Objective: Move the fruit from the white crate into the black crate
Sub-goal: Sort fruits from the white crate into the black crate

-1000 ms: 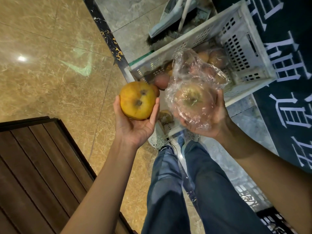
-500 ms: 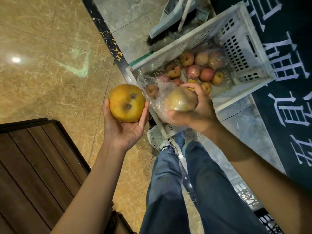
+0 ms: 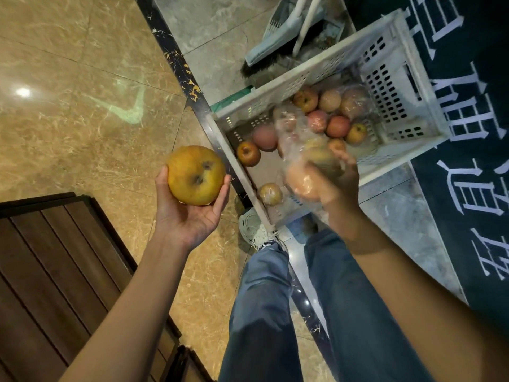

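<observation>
My left hand (image 3: 190, 213) cups a large yellow apple (image 3: 196, 175) with two dark spots, palm up, left of the white crate (image 3: 396, 75). My right hand (image 3: 336, 186) holds a brownish fruit wrapped in a clear plastic bag (image 3: 303, 150) above the crate's near end; this part is blurred. Several red and yellow apples (image 3: 337, 126) lie on the crate's floor. The black crate is out of view.
A dustpan and broom (image 3: 286, 37) lean beyond the crate. A dark mat with white characters (image 3: 473, 133) lies at the right. Dark wooden furniture (image 3: 55, 271) stands at lower left. My jeans and a white shoe (image 3: 253, 227) are below the crate.
My left hand with the yellow apple drifted left and down. My right hand lowered the bagged fruit toward the crate, uncovering the apples inside.
</observation>
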Tool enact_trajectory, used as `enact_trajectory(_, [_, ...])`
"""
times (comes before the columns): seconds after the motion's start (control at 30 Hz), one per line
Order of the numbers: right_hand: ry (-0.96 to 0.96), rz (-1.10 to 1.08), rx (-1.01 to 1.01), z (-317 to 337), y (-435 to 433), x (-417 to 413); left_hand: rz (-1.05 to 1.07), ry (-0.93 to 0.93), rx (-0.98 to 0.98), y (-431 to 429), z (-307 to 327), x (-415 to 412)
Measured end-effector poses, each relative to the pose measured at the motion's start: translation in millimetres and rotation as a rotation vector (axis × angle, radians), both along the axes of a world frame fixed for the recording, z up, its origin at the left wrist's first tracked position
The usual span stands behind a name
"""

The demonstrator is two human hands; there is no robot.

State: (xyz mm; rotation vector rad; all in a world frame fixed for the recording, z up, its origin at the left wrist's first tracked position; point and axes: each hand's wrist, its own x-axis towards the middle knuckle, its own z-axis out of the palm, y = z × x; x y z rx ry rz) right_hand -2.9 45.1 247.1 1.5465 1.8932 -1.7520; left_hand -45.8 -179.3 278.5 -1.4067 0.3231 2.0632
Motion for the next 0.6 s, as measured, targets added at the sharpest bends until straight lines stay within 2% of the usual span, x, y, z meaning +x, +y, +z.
enact_trajectory(0.07, [-0.111, -0.286, -0.277, -30.8, 20.5, 0.4, 0.001, -0.036, -0.028, 10.0, -0.6, -0.4])
enact_trajectory(0.13, [-0.176, -0.327, -0.354, -58.5, 42.9, 6.3, -0.002, -0.070, -0.064, 21.8, -2.3, -1.3])
enact_trajectory(0.2, [-0.247, -0.258, -0.271, -74.0, 62.1, 6.6, -0.006, -0.095, -0.080, 34.3, -6.6, -4.0])
enact_trajectory(0.3, [-0.254, -0.121, -0.107, -93.6, 89.9, -4.0, 0.004, -0.121, -0.102, 54.3, -19.3, -9.0])
enact_trajectory(0.37, [-0.272, -0.034, -0.074, -111.8, 106.2, -13.8, 0.016, -0.142, -0.116, 69.9, -33.0, -11.1])
enact_trajectory(0.6, [-0.439, 0.404, 0.134, -188.4, 141.5, -29.3, 0.158, -0.210, -0.091, 135.1, -124.6, -18.0])
